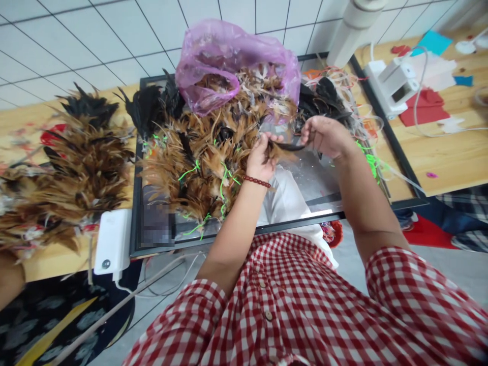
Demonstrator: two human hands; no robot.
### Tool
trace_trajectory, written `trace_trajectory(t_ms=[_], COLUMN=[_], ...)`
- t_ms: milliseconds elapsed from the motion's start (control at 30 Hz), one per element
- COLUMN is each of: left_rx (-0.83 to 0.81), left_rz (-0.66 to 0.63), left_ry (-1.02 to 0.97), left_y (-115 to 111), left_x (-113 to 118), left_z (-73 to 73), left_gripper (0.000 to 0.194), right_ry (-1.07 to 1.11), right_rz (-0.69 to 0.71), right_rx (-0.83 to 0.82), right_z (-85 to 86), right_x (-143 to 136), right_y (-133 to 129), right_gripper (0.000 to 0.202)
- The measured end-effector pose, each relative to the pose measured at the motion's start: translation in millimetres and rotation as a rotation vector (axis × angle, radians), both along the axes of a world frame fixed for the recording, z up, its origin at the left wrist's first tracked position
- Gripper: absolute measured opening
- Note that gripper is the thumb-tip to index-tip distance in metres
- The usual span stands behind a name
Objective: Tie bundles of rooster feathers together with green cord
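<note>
Brown feathers stick out from the closed fingers of my left hand, which wears a red bead bracelet. A dark feather among them reaches toward my right hand. The fingers of my right hand are bent near that feather's tip; whether they touch it is unclear. Left of my hands lies a large pile of brown feather bundles, some tied with bright green string. Behind it, a pink plastic bag holds more feathers. Black feathers lie at the tray's back left.
A black-edged tray is under the work. White power banks or chargers stand left and at the right back. More feathers cover the left table. A white pipe rises behind. Another person's arm shows at far left.
</note>
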State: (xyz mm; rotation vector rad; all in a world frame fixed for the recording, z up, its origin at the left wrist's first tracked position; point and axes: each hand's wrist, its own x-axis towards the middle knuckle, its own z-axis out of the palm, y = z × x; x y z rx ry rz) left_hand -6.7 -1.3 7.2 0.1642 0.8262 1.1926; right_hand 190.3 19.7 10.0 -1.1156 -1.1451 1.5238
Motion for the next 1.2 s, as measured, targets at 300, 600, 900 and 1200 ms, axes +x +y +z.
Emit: trace_trajectory(t_ms=[300,600,900,1200], left_rx=[0.134,0.218,0.274,0.294], left_rz=[-0.250,-0.301,-0.476,-0.375], left_ry=[0.050,0.167,0.245,0.379], left_y=[-14.2,-13.6,-15.3,-16.8], left_x=[16.0,23.1,19.1,21.3], left_z=[0.0,-4.0,-3.2,-8.6], left_gripper=[0.010,0.021,0.025,0.025], right_ry=[-0.178,-0.002,-0.054,-0.437], right_rz=[-0.220,-0.045,-0.190,-0.084], right_rx=[0.270,0.166,0.230,0.626], right_z=[-18.2,-16.5,-26.4,-33.3], right_x=[-37.7,-46.7,-33.8,-33.4], right_y=[-22.1,-29.5,-16.2,-17.8], right_gripper=[0.051,0.062,0.035,0.066])
